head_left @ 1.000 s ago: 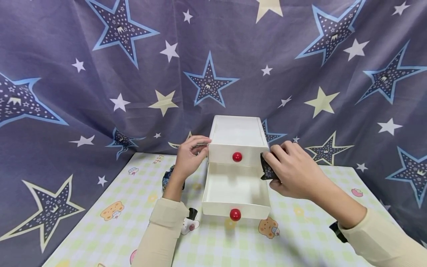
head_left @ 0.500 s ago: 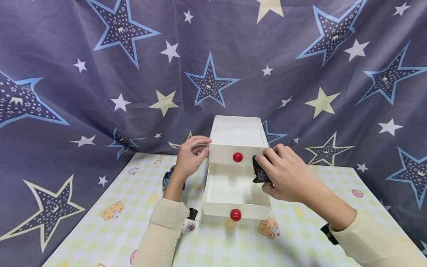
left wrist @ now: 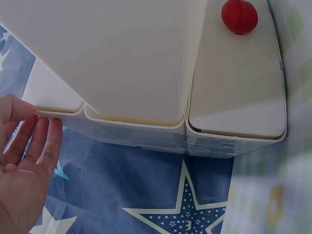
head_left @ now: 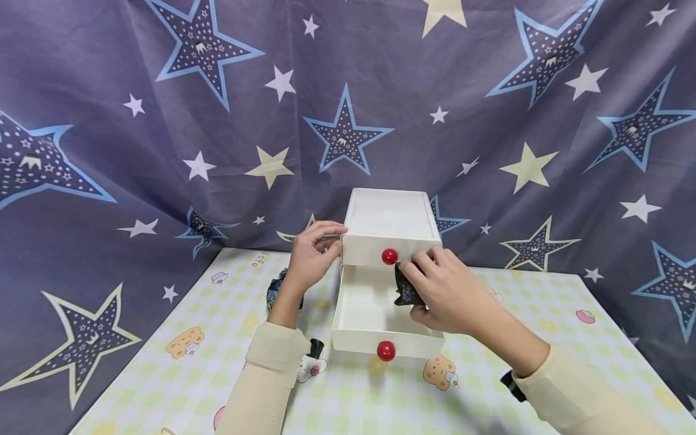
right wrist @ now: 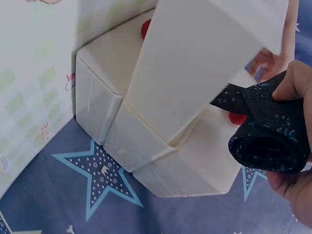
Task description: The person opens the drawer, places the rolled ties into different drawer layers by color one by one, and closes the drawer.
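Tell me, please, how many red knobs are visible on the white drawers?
2: one knob on the shut upper drawer, one knob on the open lower drawer. None seems hidden.

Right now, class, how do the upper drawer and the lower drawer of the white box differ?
The upper drawer is pushed shut; the lower drawer is pulled out, its inside showing. The left hand touches the box beside the upper drawer; the right hand holds a dark rolled cloth over the lower drawer. Both are white with red knobs.

Star-printed purple-blue backdrop cloth (head_left: 163,151) behind a pastel checked cartoon table mat (head_left: 179,362).
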The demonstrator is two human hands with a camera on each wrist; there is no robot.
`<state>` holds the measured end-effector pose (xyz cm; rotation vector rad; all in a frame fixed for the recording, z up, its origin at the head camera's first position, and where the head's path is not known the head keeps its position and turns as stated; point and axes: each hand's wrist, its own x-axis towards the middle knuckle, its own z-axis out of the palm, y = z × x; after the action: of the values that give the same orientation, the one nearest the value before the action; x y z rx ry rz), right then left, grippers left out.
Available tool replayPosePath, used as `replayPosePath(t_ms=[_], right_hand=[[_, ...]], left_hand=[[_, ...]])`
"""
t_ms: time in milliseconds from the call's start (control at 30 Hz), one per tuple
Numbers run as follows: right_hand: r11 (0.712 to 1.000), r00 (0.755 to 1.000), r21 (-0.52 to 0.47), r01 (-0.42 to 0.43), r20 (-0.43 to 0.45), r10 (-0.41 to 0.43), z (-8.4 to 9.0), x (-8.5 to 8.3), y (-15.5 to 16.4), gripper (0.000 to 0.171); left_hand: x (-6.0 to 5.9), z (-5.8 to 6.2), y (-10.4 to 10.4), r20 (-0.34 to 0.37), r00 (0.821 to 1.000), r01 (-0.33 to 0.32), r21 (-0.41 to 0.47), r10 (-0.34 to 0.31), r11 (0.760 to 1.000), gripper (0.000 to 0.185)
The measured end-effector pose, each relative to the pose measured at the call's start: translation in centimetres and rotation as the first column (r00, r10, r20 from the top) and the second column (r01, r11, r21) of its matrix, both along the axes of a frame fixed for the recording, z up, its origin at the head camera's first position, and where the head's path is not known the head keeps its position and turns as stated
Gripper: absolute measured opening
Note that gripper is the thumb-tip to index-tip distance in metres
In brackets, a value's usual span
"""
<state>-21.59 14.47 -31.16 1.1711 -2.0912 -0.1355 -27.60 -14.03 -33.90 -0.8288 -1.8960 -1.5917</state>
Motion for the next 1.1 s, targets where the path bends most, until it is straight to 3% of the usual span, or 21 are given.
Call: replayPosePath(t_ms=[233, 500, 833, 1100], right_hand=[[0.999, 1.000, 0.036, 0.016, 0.020, -0.017, -0.9, -0.6, -0.6, 0.056], [0.996, 0.995, 0.073, 0.047, 0.081, -0.052, -1.9, -1.3, -1.1, 0.058], [0.991, 0.986, 0.106, 0.078, 0.137, -0.092, -3.1, -1.9, -1.7, 0.054], [0.984, 0.974, 0.141, 0.105, 0.188, -0.131, -3.9, -2.4, -2.0, 0.056]], left_hand=[[-1.9, -1.7, -0.4, -0.003, 1.000, -0.009, 0.004, 0.009, 1.000, 0.023], [-2.5, -2.2, -0.7, -0.016, 1.000, -0.007, 0.000, 0.007, 1.000, 0.022], [-2.4, -2.1, -0.6, -0.002, 1.000, -0.007, 0.006, 0.007, 1.000, 0.023], [-0.4, -0.3, 0.0, -0.024, 1.000, 0.001, -0.001, -0.001, 1.000, 0.022]])
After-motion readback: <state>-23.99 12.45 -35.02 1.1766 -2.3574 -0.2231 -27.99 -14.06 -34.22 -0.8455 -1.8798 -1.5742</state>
